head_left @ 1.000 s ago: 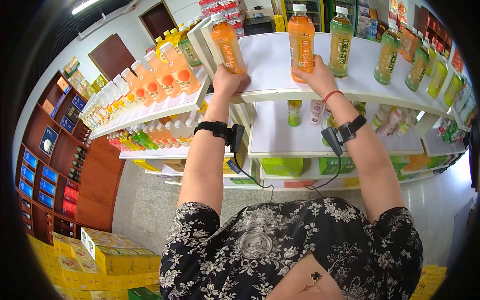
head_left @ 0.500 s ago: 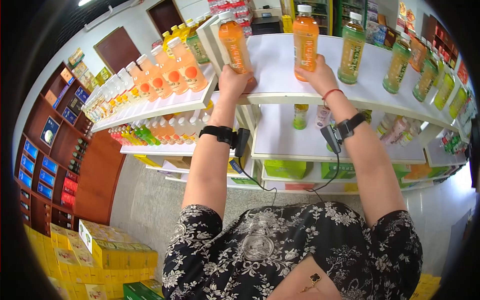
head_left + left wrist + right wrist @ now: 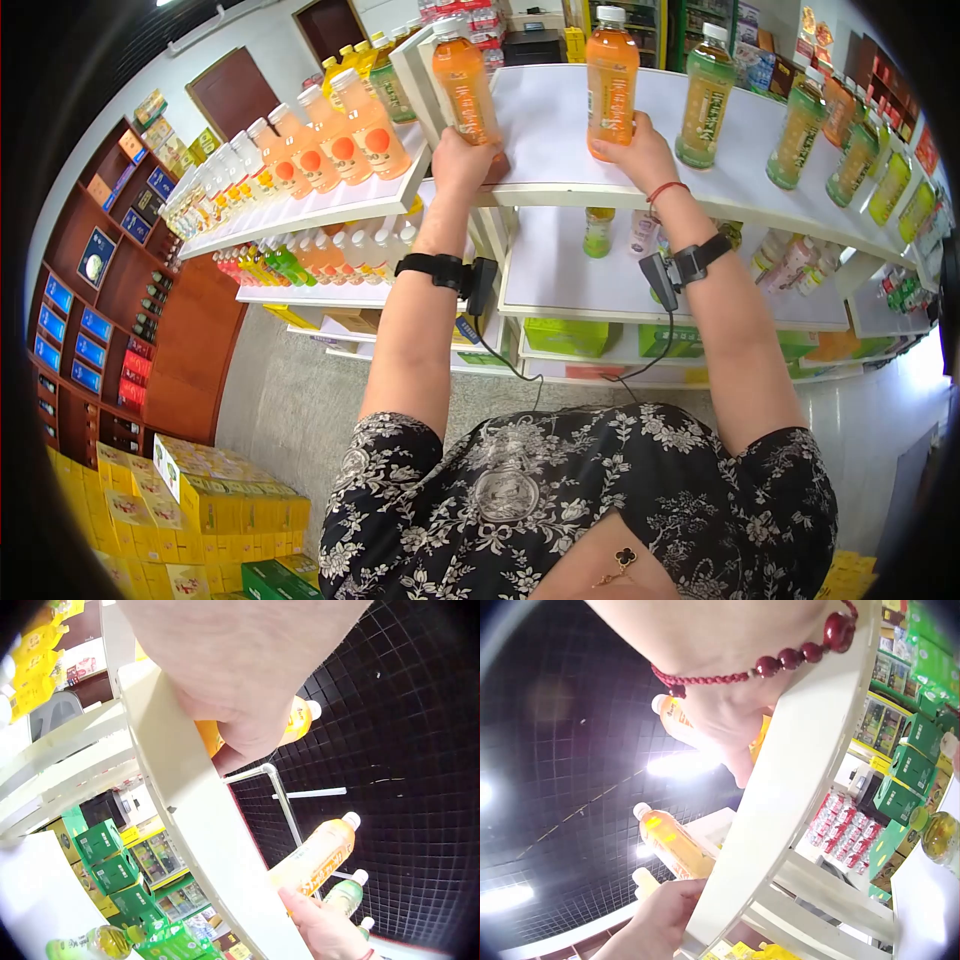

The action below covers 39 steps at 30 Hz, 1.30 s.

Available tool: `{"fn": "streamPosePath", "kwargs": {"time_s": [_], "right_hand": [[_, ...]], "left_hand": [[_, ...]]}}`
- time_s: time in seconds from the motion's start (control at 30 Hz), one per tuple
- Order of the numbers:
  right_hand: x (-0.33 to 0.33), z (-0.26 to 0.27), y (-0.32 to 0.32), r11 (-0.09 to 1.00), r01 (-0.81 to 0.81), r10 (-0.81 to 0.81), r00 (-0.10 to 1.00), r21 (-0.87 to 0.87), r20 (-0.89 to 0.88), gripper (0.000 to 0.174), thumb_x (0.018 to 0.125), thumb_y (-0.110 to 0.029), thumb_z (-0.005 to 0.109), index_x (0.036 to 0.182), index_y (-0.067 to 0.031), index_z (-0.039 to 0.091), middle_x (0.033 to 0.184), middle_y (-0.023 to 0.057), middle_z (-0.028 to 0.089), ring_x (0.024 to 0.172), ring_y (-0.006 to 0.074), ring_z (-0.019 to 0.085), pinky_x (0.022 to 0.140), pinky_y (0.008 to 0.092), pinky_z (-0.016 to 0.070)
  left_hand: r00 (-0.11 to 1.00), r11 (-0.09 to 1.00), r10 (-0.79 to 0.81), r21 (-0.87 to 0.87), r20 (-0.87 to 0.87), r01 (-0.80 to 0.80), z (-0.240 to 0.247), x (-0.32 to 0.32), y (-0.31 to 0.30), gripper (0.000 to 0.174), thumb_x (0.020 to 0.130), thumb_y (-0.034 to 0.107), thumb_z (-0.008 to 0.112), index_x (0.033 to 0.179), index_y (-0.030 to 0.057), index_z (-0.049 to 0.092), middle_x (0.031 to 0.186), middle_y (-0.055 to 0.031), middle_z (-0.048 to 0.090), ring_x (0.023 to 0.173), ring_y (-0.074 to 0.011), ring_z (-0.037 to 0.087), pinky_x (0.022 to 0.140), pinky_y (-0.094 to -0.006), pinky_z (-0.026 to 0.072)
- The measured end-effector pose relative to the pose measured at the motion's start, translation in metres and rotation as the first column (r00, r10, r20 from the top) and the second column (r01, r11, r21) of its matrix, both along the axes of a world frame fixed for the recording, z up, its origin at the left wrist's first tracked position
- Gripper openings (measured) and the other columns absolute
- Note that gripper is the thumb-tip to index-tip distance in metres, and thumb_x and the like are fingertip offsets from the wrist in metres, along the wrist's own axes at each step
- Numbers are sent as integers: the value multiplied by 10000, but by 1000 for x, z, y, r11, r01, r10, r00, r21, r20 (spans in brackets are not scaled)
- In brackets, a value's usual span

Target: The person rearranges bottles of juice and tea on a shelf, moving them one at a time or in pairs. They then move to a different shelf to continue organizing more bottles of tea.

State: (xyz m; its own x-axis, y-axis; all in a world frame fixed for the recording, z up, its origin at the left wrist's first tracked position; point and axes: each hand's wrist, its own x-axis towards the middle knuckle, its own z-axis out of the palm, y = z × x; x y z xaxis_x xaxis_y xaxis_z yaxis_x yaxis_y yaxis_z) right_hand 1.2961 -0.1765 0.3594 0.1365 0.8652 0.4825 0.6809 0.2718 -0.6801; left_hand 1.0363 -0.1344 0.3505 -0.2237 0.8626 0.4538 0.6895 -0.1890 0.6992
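Observation:
On the top shelf (image 3: 560, 130), my left hand (image 3: 465, 162) grips the lower part of an orange drink bottle (image 3: 464, 88) with a white cap, close to the shelf's left end. Farther right, my right hand (image 3: 642, 155) holds a similar orange drink bottle (image 3: 611, 80) low down, thumb at its front. Both bottles stand nearly upright by the front edge. In the left wrist view, the right-hand bottle (image 3: 319, 859) shows past the shelf edge, while the left hand (image 3: 240, 667) covers much of its own bottle. A green-labelled bottle (image 3: 705, 100) stands right of the right hand.
More green bottles (image 3: 797, 135) line the shelf to the right. Peach-coloured bottles (image 3: 370, 130) stand in a row on the left shelf, beside a white divider (image 3: 420, 85). Lower shelves hold bottles and boxes (image 3: 568, 337). Yellow cartons (image 3: 230, 490) are stacked on the floor at left.
The head view has shifted slightly, moving the shelf right in frame. Both hands keep hold of their bottles. The space between the right-hand bottle and the nearest green bottle looks slightly wider.

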Motion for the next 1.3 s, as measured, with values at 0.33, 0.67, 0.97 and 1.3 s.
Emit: {"fn": "streamPosePath", "kwargs": {"time_s": [0.33,0.67,0.97,1.3], "right_hand": [[-5,2,-1,999,-38,39,999,-38,21,638,729,-426,697,1178,-34,469,1030,169,643,959,328,614,840,380,473],[-9,4,-1,995,-5,24,984,-104,178,663,752,-500,657,1188,-48,446,1043,161,636,943,332,619,822,406,481],[-11,4,-3,998,10,5,976,-69,216,658,752,-492,668,1151,-18,446,1035,189,628,925,348,620,803,419,487],[-13,9,-9,990,18,20,965,-142,261,660,773,-519,627,1184,-41,431,1092,180,615,979,329,607,828,400,478]], "left_hand": [[1000,999,-19,-34,22,20,0,-1,3,562,636,311,750,1034,-23,536,1024,-197,634,969,-334,611,845,-383,471],[999,998,-29,-50,19,30,2,-1,1,574,636,314,758,1048,-19,536,1022,-193,635,968,-326,612,841,-384,466],[999,998,10,-56,-37,-13,2,-1,2,597,634,340,763,1052,-20,535,1024,-195,636,980,-336,606,844,-388,465],[1000,999,-17,-40,-3,17,3,0,0,603,638,339,762,1073,-18,546,1024,-197,640,975,-330,614,839,-388,469]]}}
